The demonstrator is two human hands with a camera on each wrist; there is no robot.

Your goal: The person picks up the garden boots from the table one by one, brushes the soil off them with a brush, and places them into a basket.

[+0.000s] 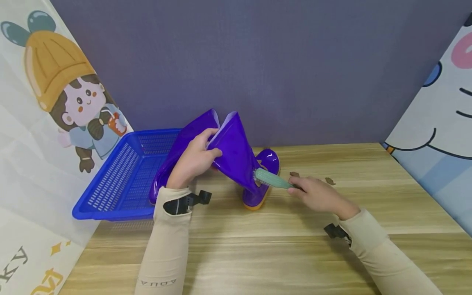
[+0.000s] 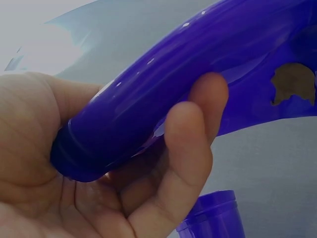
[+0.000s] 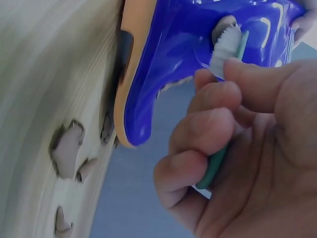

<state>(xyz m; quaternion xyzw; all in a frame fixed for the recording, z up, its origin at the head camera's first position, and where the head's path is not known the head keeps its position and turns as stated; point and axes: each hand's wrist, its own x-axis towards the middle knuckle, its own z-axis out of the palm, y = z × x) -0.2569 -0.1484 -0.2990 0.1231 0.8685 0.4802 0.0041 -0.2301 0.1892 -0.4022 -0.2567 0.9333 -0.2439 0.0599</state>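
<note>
A shiny purple rain boot (image 1: 234, 157) with an orange sole stands tilted on the wooden table. At the top of its shaft, my left hand (image 1: 195, 157) grips the rim between thumb and fingers. My right hand (image 1: 318, 194) holds a green scrubbing brush (image 1: 274, 179) by its handle. Its white bristles (image 3: 226, 50) meet the boot near the ankle, beside a brown patch in the right wrist view. Another brown patch (image 2: 293, 85) shows on the boot in the left wrist view. A second purple boot (image 1: 189, 137) leans behind my left hand, partly hidden by it.
A blue plastic basket (image 1: 82, 209) sits at the left, with the second boot at its right side. Brown flakes (image 1: 329, 181) lie on the table (image 1: 258, 258) to the right of the boot. A grey panel (image 1: 258, 61) rises behind the table.
</note>
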